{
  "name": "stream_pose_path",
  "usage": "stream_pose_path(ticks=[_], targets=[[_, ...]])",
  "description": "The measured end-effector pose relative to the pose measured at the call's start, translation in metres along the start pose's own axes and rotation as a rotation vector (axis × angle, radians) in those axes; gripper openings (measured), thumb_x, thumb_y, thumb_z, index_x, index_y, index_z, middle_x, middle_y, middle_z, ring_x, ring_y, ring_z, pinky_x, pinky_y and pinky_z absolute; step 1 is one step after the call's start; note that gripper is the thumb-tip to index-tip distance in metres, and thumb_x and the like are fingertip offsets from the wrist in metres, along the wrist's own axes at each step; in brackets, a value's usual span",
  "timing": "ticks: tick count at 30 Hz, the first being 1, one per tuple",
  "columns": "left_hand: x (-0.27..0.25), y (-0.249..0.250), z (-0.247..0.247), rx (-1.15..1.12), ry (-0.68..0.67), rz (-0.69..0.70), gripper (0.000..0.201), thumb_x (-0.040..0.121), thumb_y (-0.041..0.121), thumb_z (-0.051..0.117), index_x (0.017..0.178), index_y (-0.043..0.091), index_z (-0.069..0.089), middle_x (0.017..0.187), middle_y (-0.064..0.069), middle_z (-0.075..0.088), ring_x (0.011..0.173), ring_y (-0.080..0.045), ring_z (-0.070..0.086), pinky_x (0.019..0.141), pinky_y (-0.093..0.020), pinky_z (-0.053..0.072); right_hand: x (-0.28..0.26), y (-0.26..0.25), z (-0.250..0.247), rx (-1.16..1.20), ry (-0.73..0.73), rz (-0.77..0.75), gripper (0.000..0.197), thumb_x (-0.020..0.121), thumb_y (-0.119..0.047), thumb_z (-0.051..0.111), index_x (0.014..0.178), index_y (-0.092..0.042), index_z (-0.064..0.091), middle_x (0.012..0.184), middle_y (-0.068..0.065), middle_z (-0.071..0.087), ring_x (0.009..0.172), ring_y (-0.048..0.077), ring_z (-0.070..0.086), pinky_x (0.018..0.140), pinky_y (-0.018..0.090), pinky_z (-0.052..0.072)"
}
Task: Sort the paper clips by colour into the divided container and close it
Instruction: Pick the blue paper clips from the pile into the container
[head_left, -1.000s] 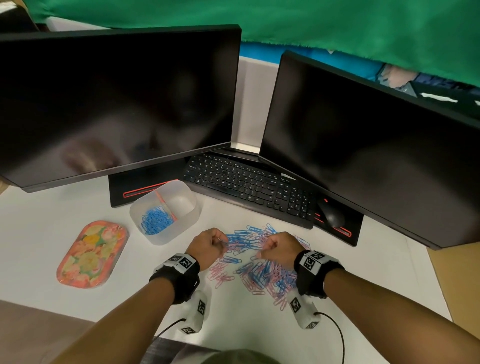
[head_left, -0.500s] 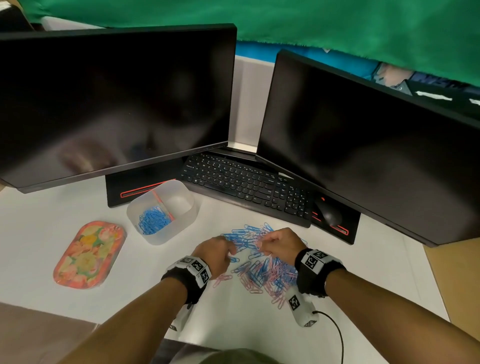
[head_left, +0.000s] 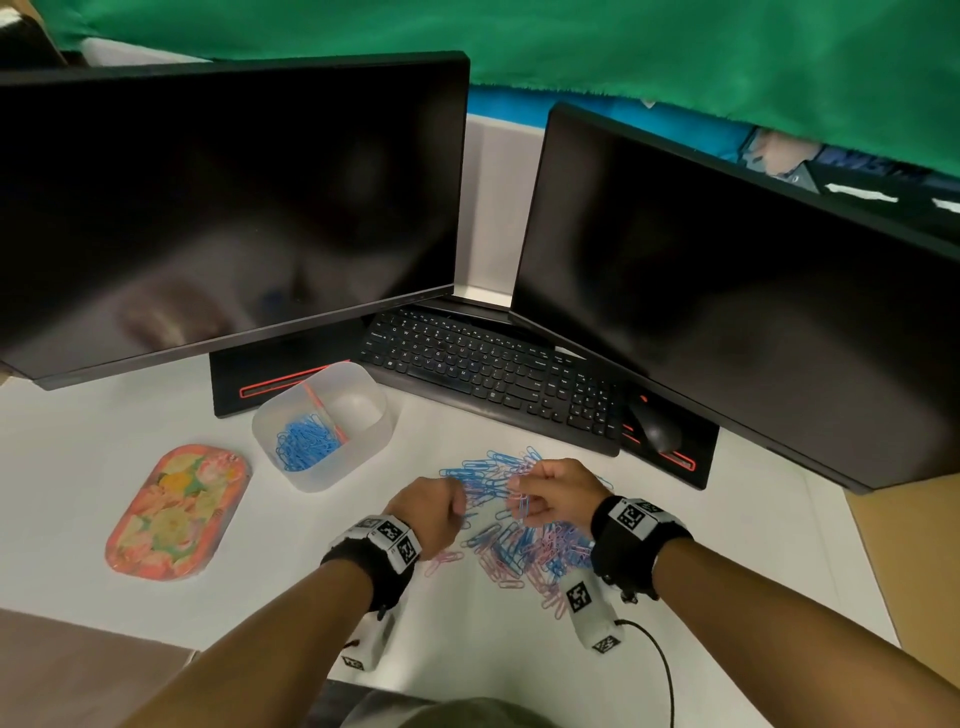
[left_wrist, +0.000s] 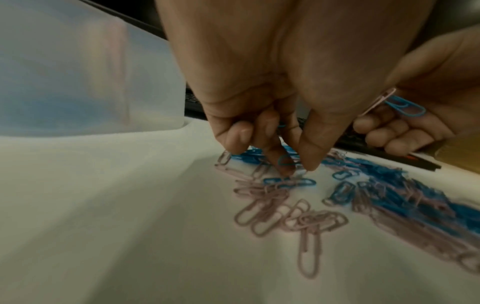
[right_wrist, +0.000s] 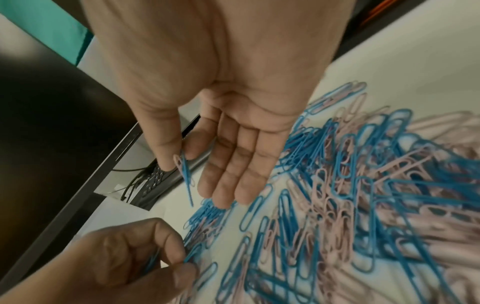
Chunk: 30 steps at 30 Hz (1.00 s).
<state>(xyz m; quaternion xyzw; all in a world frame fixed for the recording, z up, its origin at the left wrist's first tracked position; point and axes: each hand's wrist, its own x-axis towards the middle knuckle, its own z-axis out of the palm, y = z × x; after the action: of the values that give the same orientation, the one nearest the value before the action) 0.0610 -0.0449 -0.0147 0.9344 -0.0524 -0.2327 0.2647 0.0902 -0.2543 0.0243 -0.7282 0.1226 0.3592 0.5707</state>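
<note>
A mixed pile of blue and pink paper clips (head_left: 524, 540) lies on the white desk in front of me. My left hand (head_left: 434, 512) is at the pile's left edge; its thumb and forefinger (left_wrist: 297, 169) pinch a blue clip (left_wrist: 285, 162) just above the desk. My right hand (head_left: 550, 491) is raised over the pile's far side. Between its thumb and forefinger (right_wrist: 182, 160) hangs a blue clip (right_wrist: 187, 174) with a pink one stuck to it, the other fingers straight. The translucent divided container (head_left: 363, 457) stands open at the left; blue clips (head_left: 306, 441) fill its left compartment, and its right compartment looks empty.
A floral oval lid (head_left: 176, 512) lies flat left of the container. Behind the pile are a black keyboard (head_left: 493, 374), a mouse (head_left: 654, 428) and two dark monitors (head_left: 234, 208) on stands. The desk's edge runs along the right, beside brown cardboard (head_left: 909, 545).
My left hand has slid a little right into the pile's edge. My right hand has lifted slightly, with the linked blue and pink clips now hanging from it.
</note>
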Motion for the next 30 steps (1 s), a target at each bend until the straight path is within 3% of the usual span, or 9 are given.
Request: stream_pose_path(ticks=[3, 6, 8, 12, 17, 22, 26, 28, 30], targets=[[-0.003, 0.004, -0.004, -0.158, 0.045, -0.023, 0.016, 0.084, 0.012, 0.055, 0.087, 0.027, 0.061, 0.09, -0.001, 0.068, 0.079, -0.018, 0.061, 0.07, -0.02, 0.045, -0.001, -0.002, 0.002, 0.041, -0.028, 0.051, 0.042, 0.086, -0.024, 0.069, 0.11, 0.008, 0.056, 0.094, 0.021, 0.071, 0.079, 0.033, 0.07, 0.071, 0.04, 0.059], [-0.004, 0.005, -0.007, -0.295, 0.036, -0.076, 0.028, 0.087, 0.009, 0.052, 0.107, 0.026, 0.063, 0.084, 0.0, 0.065, 0.072, -0.017, 0.059, 0.068, -0.021, 0.046, -0.001, -0.004, 0.004, 0.032, -0.042, 0.071, 0.035, 0.087, -0.026, 0.068, 0.106, 0.002, 0.058, 0.089, 0.022, 0.068, 0.07, 0.03, 0.07, 0.063, 0.037, 0.058], [-0.004, 0.008, -0.01, -0.4, 0.013, -0.126, 0.034, 0.087, 0.006, 0.049, 0.109, 0.026, 0.063, 0.09, 0.0, 0.068, 0.07, -0.013, 0.059, 0.065, -0.021, 0.047, 0.0, -0.006, 0.005, 0.028, -0.049, 0.075, 0.027, 0.087, -0.024, 0.068, 0.099, -0.002, 0.058, 0.088, 0.023, 0.066, 0.065, 0.028, 0.069, 0.059, 0.034, 0.057], [-0.004, 0.017, -0.017, -0.709, -0.022, -0.218, 0.038, 0.084, -0.006, 0.041, 0.108, 0.013, 0.063, 0.085, -0.005, 0.07, 0.051, -0.002, 0.044, 0.061, -0.022, 0.038, 0.0, -0.009, 0.006, 0.004, -0.047, 0.06, 0.018, 0.088, -0.014, 0.066, 0.098, -0.003, 0.056, 0.079, 0.018, 0.066, 0.061, 0.026, 0.068, 0.055, 0.031, 0.056], [-0.006, 0.014, -0.023, -1.018, -0.069, -0.256, 0.032, 0.086, -0.007, 0.044, 0.106, 0.007, 0.066, 0.08, -0.01, 0.07, 0.055, -0.014, 0.05, 0.053, -0.025, 0.038, 0.001, -0.008, 0.006, -0.022, -0.082, 0.039, 0.014, 0.092, -0.004, 0.056, 0.106, -0.003, 0.058, 0.08, 0.016, 0.068, 0.064, 0.026, 0.066, 0.06, 0.032, 0.057], [-0.008, 0.01, -0.027, -1.206, -0.096, -0.328, 0.019, 0.085, 0.001, 0.043, 0.079, 0.007, 0.061, 0.071, -0.011, 0.058, 0.054, -0.019, 0.052, 0.055, -0.025, 0.037, 0.004, -0.01, 0.015, -0.037, -0.093, 0.036, 0.013, 0.094, 0.0, 0.046, 0.097, -0.006, 0.056, 0.08, 0.013, 0.066, 0.063, 0.023, 0.062, 0.057, 0.029, 0.052], [-0.006, 0.005, -0.024, -1.039, -0.092, -0.364, 0.023, 0.088, 0.017, 0.047, 0.065, 0.012, 0.048, 0.062, -0.005, 0.044, 0.049, -0.017, 0.038, 0.05, -0.024, 0.028, 0.006, -0.009, 0.021, -0.095, -0.042, 0.024, 0.018, 0.087, 0.001, 0.038, 0.086, -0.012, 0.05, 0.069, 0.007, 0.056, 0.051, 0.017, 0.048, 0.048, 0.024, 0.036], [-0.005, 0.001, -0.018, -0.716, -0.037, -0.282, 0.028, 0.09, 0.029, 0.053, 0.066, 0.016, 0.048, 0.061, 0.002, 0.047, 0.053, -0.014, 0.041, 0.051, -0.023, 0.031, 0.008, -0.008, 0.022, -0.189, 0.0, 0.015, 0.016, 0.086, -0.003, 0.04, 0.081, -0.014, 0.051, 0.068, 0.004, 0.049, 0.052, 0.014, 0.04, 0.049, 0.022, 0.031], [-0.004, -0.003, -0.011, -0.371, 0.012, -0.148, 0.023, 0.085, 0.032, 0.06, 0.067, 0.023, 0.049, 0.065, 0.007, 0.052, 0.063, -0.015, 0.052, 0.058, -0.023, 0.038, 0.01, -0.006, 0.02, -0.447, 0.08, -0.077, 0.012, 0.089, -0.012, 0.045, 0.084, -0.013, 0.055, 0.075, -0.001, 0.052, 0.062, 0.013, 0.046, 0.054, 0.022, 0.035]])
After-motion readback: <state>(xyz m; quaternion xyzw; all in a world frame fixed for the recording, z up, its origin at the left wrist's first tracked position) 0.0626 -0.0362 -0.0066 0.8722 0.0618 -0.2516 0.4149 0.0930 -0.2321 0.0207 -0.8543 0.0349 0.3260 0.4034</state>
